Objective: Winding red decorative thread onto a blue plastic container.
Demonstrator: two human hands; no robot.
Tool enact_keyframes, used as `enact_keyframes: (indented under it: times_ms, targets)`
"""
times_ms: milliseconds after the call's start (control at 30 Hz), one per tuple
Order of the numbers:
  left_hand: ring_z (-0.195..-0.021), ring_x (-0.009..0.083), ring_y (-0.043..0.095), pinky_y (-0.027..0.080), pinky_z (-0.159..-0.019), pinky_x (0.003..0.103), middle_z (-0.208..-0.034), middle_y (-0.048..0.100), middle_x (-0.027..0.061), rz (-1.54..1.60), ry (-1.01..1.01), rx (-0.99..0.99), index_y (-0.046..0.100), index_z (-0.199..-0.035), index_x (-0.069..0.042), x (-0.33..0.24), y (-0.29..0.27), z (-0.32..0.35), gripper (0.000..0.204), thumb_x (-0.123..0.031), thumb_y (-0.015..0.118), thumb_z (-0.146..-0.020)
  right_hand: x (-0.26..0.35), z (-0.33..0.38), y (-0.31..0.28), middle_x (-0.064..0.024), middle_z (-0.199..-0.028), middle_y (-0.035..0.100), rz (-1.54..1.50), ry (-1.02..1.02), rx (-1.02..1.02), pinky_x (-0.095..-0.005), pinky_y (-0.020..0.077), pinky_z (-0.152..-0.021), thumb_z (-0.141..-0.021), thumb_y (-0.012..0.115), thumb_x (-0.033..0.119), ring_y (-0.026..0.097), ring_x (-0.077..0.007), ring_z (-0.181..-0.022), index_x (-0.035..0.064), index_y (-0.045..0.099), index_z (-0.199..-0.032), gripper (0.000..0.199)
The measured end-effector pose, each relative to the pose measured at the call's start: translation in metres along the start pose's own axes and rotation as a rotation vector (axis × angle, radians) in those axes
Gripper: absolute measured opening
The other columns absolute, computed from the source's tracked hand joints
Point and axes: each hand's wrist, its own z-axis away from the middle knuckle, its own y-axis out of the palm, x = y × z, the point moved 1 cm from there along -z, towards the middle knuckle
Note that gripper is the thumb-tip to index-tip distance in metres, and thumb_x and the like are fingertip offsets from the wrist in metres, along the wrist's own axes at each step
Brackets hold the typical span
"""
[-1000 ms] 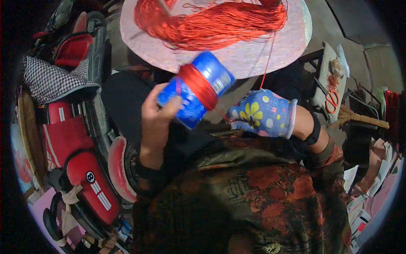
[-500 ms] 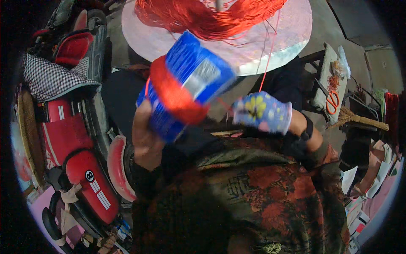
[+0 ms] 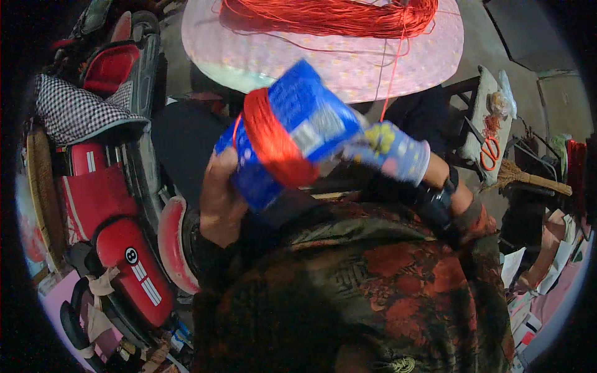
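My bare left hand [image 3: 221, 205] grips the lower left end of a blue packet [image 3: 311, 93], tilted in front of my body. A thick band of red cord [image 3: 277, 137] is wound around the packet's middle. My right hand [image 3: 395, 155], in a blue patterned glove, is closed beside the packet's right corner, partly blurred. A strand of red cord [image 3: 390, 87] runs down to this hand from a large loose red skein [image 3: 329, 18]. The skein lies on a round pink disc [image 3: 298, 68] beyond my hands. The gloved fingertips are partly hidden.
On the left stands a red-and-black vehicle [image 3: 134, 267] with a checked cloth [image 3: 87, 115] over part of it. To the right, orange-handled scissors [image 3: 490, 152] lie on a narrow bench [image 3: 476, 118], near a straw broom [image 3: 535, 178]. Papers [image 3: 550, 255] are piled at lower right.
The blue packet has shifted slightly right and down. My gloved hand has come closer to its right corner. The disc and its skein have turned.
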Motion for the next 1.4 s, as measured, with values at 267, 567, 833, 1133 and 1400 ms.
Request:
enact_keyframes:
  times_ms: [267,567,833,1133,1400]
  targets:
    - [-0.084,0.0082,0.056,0.049,-0.078,0.027,-0.092,0.06,0.0013,-0.807,-0.204,0.085,0.059,-0.111,-0.001,0.023,-0.016,-0.004,0.044,-0.019,0.077,-0.075,0.061,-0.018,-0.032,-0.0101,-0.07,0.063,0.451,-0.437,0.037,-0.0371,0.049,-0.059,-0.081,0.069,0.027,0.063,-0.0287,-0.067,0.0098,0.062,-0.08,0.019]
    - [-0.107,0.018,0.06,0.05,-0.09,0.032,-0.125,0.058,0.0102,-0.172,-0.044,0.08,0.051,-0.127,0.0,0.001,-0.03,0.016,0.055,-0.036,0.062,-0.086,0.005,0.006,-0.015,-0.0104,-0.091,0.067,-0.088,0.0,-0.162,-0.0334,0.051,-0.079,-0.095,0.054,0.022,0.065,-0.021,-0.082,0.0041,0.064,-0.104,0.023]
    - [-0.091,0.0121,0.059,0.048,-0.082,0.027,-0.099,0.061,0.0045,-0.66,0.014,-0.156,0.057,-0.114,-0.001,0.016,-0.02,-0.008,0.04,-0.021,0.07,-0.083,0.065,-0.003,-0.018,-0.0096,-0.069,0.061,0.651,-0.5,-0.074,-0.039,0.0504,-0.059,-0.077,0.065,0.02,0.062,-0.0324,-0.067,0.0106,0.058,-0.082,0.012]
    - [-0.098,0.0165,0.062,0.049,-0.09,0.032,-0.111,0.063,0.0075,-0.125,-0.154,0.104,0.05,-0.127,0.002,0.005,-0.018,0.011,0.059,-0.023,0.069,-0.078,-0.013,-0.011,-0.025,-0.0086,-0.094,0.069,-0.245,0.02,-0.119,-0.0305,0.0514,-0.078,-0.087,0.065,0.019,0.067,-0.0204,-0.087,0.0044,0.065,-0.102,0.021]
    - [-0.092,0.0101,0.059,0.048,-0.084,0.028,-0.101,0.063,0.0047,-0.518,0.062,-0.198,0.055,-0.117,0.001,0.025,-0.023,-0.013,0.042,-0.021,0.068,-0.084,0.042,0.0,0.007,-0.0128,-0.078,0.065,0.825,-0.337,0.091,-0.0387,0.0523,-0.066,-0.072,0.065,0.016,0.066,-0.0298,-0.077,0.0123,0.063,-0.083,0.012]
